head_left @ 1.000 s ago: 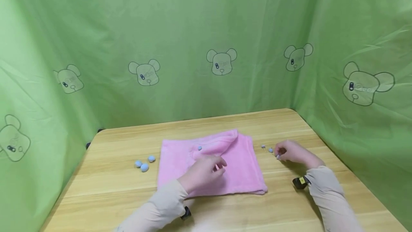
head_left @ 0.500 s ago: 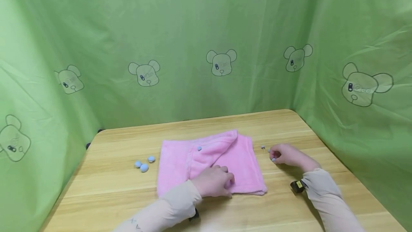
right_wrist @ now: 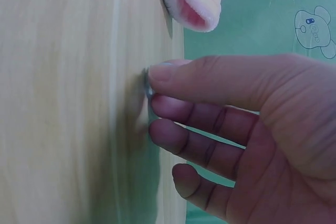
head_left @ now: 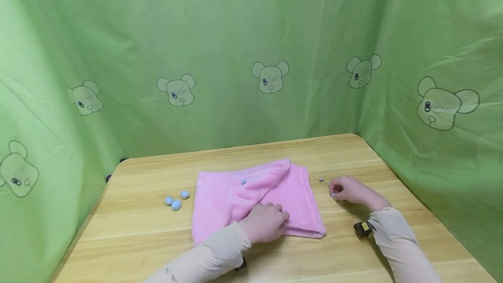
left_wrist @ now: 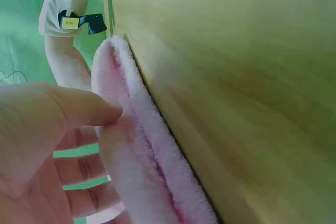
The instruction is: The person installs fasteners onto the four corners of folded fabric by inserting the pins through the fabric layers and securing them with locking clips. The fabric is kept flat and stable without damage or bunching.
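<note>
A pink plush cloth (head_left: 291,204) lies folded on the wooden table, its upper layer turned back in a diagonal fold. My left hand (head_left: 266,222) is at its near edge; in the left wrist view the thumb (left_wrist: 107,109) and fingers pinch the fluffy upper layer. To the right of the cloth, my right hand (head_left: 349,190) pinches a small blue-headed pin (head_left: 333,195) close over the tabletop. In the right wrist view the thumb and index fingertips mostly hide it. Another pin (head_left: 321,180) with a golden shaft lies just beyond.
Three rounded light-blue caps (head_left: 176,205) sit on the table (head_left: 129,217) left of the cloth. A small blue piece (head_left: 243,181) rests on the cloth's fold. A green curtain (head_left: 228,34) with bear-head drawings encloses the table's back and sides.
My left hand has moved right and nearer, from over the cloth's middle to its near edge, and grips it. My right hand has shifted slightly left with the pin.
</note>
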Action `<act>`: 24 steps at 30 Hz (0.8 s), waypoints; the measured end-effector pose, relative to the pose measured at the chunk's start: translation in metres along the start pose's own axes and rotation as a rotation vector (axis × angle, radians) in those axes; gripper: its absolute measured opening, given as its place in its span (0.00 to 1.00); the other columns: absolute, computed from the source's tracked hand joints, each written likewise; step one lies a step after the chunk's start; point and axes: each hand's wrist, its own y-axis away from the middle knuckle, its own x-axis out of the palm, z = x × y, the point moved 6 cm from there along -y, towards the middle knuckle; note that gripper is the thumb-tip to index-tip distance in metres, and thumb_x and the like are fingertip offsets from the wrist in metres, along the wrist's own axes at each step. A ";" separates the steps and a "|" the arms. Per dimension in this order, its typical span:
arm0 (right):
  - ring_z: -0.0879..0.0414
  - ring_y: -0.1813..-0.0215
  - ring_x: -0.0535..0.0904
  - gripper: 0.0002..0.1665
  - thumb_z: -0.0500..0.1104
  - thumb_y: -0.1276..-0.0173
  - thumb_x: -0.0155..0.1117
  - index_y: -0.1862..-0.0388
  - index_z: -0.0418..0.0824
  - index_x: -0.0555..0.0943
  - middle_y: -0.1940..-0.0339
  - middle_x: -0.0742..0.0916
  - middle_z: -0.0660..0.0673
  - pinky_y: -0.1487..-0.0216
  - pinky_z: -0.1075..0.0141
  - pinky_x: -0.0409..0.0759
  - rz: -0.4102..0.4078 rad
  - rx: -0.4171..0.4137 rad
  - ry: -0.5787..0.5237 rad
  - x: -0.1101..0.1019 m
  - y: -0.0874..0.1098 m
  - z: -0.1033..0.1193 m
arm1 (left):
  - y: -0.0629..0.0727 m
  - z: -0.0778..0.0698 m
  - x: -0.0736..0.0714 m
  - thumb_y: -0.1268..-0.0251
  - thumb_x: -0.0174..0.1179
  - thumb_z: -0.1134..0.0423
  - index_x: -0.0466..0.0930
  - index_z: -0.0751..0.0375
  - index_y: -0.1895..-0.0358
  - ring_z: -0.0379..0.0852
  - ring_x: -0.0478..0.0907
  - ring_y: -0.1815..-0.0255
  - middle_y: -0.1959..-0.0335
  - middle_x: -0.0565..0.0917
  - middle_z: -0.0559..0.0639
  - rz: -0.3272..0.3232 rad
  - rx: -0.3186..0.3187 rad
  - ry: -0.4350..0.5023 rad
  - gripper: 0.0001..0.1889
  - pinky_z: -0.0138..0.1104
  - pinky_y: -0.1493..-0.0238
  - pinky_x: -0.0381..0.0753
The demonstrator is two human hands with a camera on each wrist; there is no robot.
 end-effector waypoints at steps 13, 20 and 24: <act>0.66 0.69 0.73 0.03 0.35 0.41 0.66 0.68 0.39 0.80 0.72 0.82 0.51 0.65 0.72 0.75 -0.018 0.019 -0.030 -0.008 0.000 0.009 | -0.009 0.016 -0.001 0.35 0.59 0.59 0.80 0.50 0.62 0.31 0.74 0.75 0.74 0.82 0.39 -0.032 -0.102 0.377 0.02 0.22 0.71 0.73; 0.67 0.66 0.75 0.02 0.37 0.37 0.66 0.65 0.39 0.81 0.70 0.84 0.51 0.63 0.71 0.77 -0.126 -0.035 -0.084 -0.023 0.001 0.026 | -0.010 0.041 -0.004 0.31 0.55 0.58 0.78 0.50 0.59 0.31 0.68 0.78 0.77 0.74 0.37 -0.134 -0.242 0.704 0.04 0.22 0.73 0.72; 0.68 0.65 0.76 0.03 0.41 0.35 0.67 0.65 0.42 0.82 0.69 0.85 0.52 0.63 0.71 0.77 -0.184 -0.052 -0.131 -0.029 0.000 0.036 | -0.010 0.054 -0.008 0.30 0.57 0.54 0.76 0.51 0.61 0.32 0.67 0.78 0.77 0.73 0.39 -0.192 -0.295 0.818 0.06 0.24 0.73 0.73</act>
